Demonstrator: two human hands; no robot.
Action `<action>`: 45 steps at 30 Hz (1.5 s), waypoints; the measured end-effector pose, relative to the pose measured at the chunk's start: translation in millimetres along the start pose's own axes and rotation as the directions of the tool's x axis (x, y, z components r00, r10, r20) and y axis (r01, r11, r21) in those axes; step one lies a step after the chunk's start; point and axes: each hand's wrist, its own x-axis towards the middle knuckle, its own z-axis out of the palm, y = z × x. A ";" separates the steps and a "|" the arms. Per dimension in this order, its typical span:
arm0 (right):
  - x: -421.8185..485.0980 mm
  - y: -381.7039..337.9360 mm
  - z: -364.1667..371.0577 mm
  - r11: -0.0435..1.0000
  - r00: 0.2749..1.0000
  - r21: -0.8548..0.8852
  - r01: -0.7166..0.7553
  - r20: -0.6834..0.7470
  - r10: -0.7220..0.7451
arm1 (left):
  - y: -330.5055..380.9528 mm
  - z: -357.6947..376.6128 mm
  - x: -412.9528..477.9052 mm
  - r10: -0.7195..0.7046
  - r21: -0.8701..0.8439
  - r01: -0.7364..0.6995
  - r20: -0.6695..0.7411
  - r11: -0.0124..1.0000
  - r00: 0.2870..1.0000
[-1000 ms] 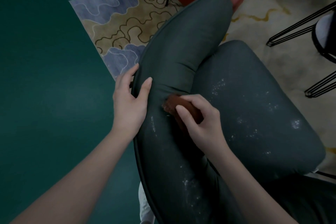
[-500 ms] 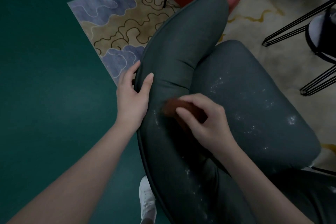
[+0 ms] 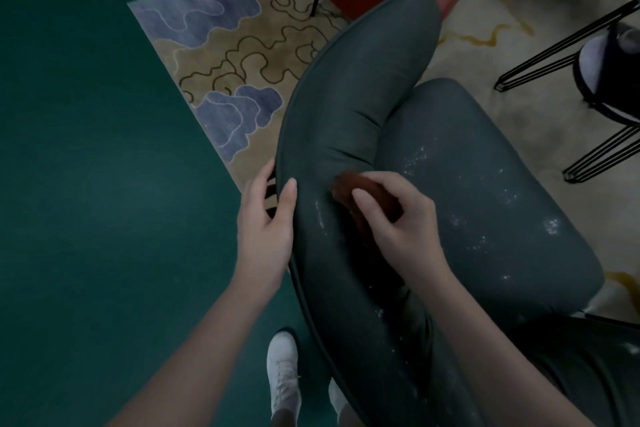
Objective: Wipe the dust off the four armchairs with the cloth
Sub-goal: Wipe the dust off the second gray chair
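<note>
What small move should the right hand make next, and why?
Probably slide the cloth onto the white specks beside it. The right hand holds it against the armchair, the left hand grips the rim, and they are not yet wiped.

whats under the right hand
A brown cloth, gripped by the right hand against the backrest of the grey armchair. Most of the cloth is covered by the hand; any dust beneath it cannot be seen.

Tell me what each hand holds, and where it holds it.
The right hand pinches the bunched brown cloth from above, against the grey armchair. The left hand grips the armchair's backrest rim, thumb in front, fingers behind.
</note>
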 end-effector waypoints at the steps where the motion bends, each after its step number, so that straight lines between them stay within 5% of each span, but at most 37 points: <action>1: 1.8 -1.5 3.7 1.000 1.000 -0.008 0.015 -0.005 -0.015 | -1.3 0.8 -1.5 -0.004 -0.019 0.003 -0.009 1.000 1.000; 8: 30.6 -16.9 21.1 0.964 0.959 -0.092 0.251 0.162 -0.234 | -2.3 0.6 -3.2 -0.016 -0.082 0.013 -0.036 0.997 0.999; 14: -14.3 -15.1 -12.8 0.932 0.793 0.082 0.353 0.502 -0.345 | -10.3 -10.7 -15.6 -0.076 -0.112 0.070 -0.048 0.991 0.996; 21: 23.7 -13.8 0.0 0.941 0.882 0.029 0.338 0.340 -0.327 | -1.5 0.8 -27.2 -0.111 -0.139 0.094 -0.118 0.986 0.987; 26: -13.6 -3.3 -11.2 0.936 0.835 0.171 0.307 0.424 -0.351 | 4.9 6.2 -29.8 -0.097 -0.060 0.087 -0.170 0.994 0.981; 29: -16.2 9.4 -18.5 0.931 0.864 0.213 0.296 0.356 -0.356 | 14.9 11.5 -22.9 -0.100 0.009 0.103 -0.183 0.995 0.978; 34: 2.3 35.7 -8.9 0.968 0.989 0.224 0.115 0.068 -0.134 | 23.1 25.1 -14.6 -0.070 0.236 0.119 -0.207 0.964 0.976; 41: 6.1 72.1 -6.3 0.941 0.999 0.339 -0.019 0.037 0.007 | 24.3 33.1 -20.9 0.012 0.414 0.101 -0.261 0.905 0.965; 45: 6.3 107.7 4.8 0.839 0.958 0.469 -0.277 0.072 0.276 | 21.2 32.9 -21.0 0.024 0.419 0.105 -0.290 0.902 0.957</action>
